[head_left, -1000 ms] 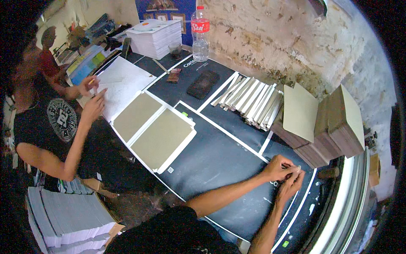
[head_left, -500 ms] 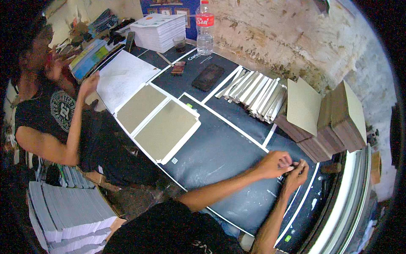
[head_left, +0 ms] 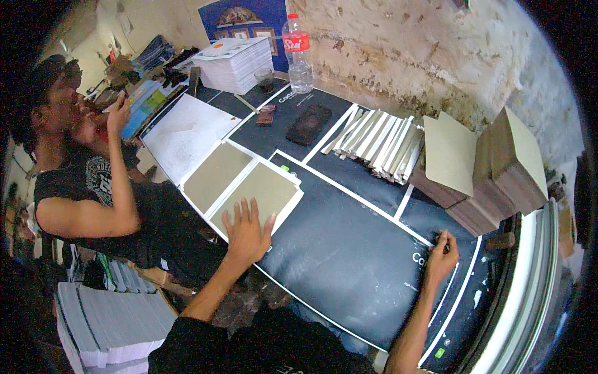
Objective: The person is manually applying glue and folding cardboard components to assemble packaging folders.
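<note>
My left hand [head_left: 248, 235] lies with fingers spread on the near panel of a book cover [head_left: 269, 194], made of two grey-brown boards on a white sheet with a strip between them. At the table's right side, my right hand [head_left: 443, 254] is closed in a pinch above the black table surface. What it holds, if anything, is hidden by the fingers. Past that hand stand stacks of cut grey-brown boards [head_left: 450, 153]. Beside them lies a pile of narrow white and grey strips [head_left: 379, 144].
A co-worker [head_left: 87, 199] sits at the left, a hand raised near a white sheet [head_left: 187, 128]. Toward the wall are a phone [head_left: 309, 124], a plastic bottle [head_left: 301, 68], a glass [head_left: 264, 79] and a paper stack [head_left: 235, 67]. Book blocks [head_left: 115, 318] stand low at left.
My left hand has left my right hand, moved left and spread onto the cover. My right hand stays at the right side, fingers still pinched. The co-worker's hand has risen off the white sheet.
</note>
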A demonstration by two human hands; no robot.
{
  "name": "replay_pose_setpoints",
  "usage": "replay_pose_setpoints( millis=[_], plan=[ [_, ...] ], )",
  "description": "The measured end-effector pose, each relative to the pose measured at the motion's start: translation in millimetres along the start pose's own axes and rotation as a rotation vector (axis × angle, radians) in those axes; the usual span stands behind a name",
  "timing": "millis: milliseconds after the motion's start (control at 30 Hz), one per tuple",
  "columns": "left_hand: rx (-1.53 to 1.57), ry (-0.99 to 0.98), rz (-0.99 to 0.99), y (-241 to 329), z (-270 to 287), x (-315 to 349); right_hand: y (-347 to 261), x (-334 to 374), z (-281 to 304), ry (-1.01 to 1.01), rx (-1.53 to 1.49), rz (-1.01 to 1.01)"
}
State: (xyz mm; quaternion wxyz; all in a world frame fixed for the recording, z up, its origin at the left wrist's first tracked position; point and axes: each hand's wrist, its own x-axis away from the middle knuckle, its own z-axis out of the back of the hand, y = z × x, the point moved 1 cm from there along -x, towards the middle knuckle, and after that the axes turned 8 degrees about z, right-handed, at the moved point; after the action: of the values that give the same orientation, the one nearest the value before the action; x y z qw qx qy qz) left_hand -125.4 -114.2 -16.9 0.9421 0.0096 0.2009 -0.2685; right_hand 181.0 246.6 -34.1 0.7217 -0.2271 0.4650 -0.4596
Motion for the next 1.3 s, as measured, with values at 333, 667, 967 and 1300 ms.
replay_pose_setpoints(
  millis=[333, 667, 967, 1300],
  plan=[
    [0.460, -0.405, -0.493, 92.2, 93.5, 65.5, -29.7, 4.6, 5.9, -0.051, -0.068, 0.018],
    [0.717, -0.280, -0.717, 136.6, 43.2, -81.8, -41.6, 5.0, 3.9, -0.236, -0.088, 0.040],
    [0.663, -0.564, -0.911, 146.4, 30.6, -107.1, -95.5, 15.6, -4.9, -0.480, -0.023, 0.488],
    [0.877, -0.450, -0.837, 125.8, 34.9, -65.5, -148.0, 15.9, -30.5, -1.109, 0.201, 0.613]
  ],
)
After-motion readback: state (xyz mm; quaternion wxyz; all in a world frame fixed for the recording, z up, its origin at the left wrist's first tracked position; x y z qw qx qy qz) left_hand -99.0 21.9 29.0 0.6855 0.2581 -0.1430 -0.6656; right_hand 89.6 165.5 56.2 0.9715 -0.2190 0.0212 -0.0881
